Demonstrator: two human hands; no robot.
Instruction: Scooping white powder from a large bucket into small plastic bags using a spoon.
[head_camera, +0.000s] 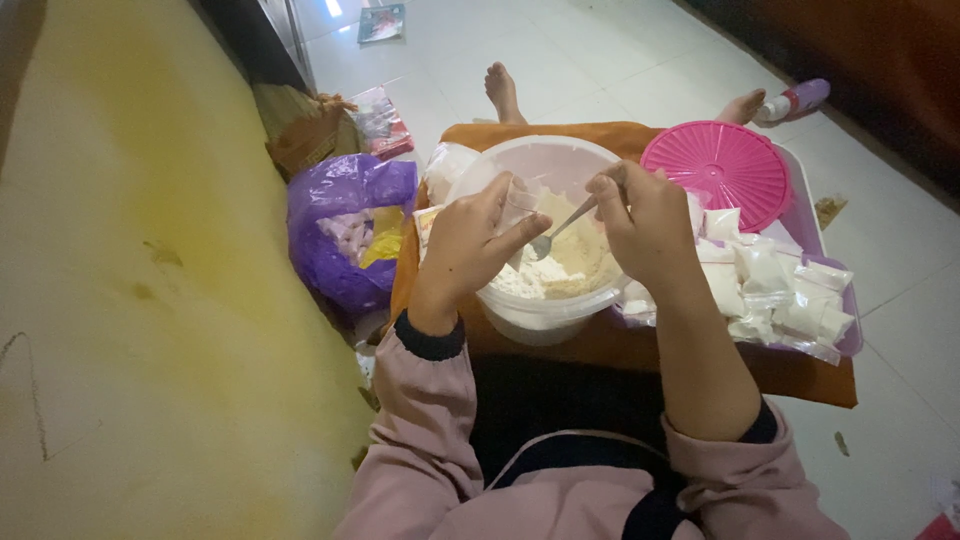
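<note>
Scooping pale powder, spoon in right hand, small clear bag

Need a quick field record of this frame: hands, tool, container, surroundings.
left hand: holds a small clear bag over the tub
right hand: grip on a metal spoon, bowl end in the powder
tub: clear plastic, part full of pale powder
tray: filled white packets, pink lid
left side: purple bag
</note>
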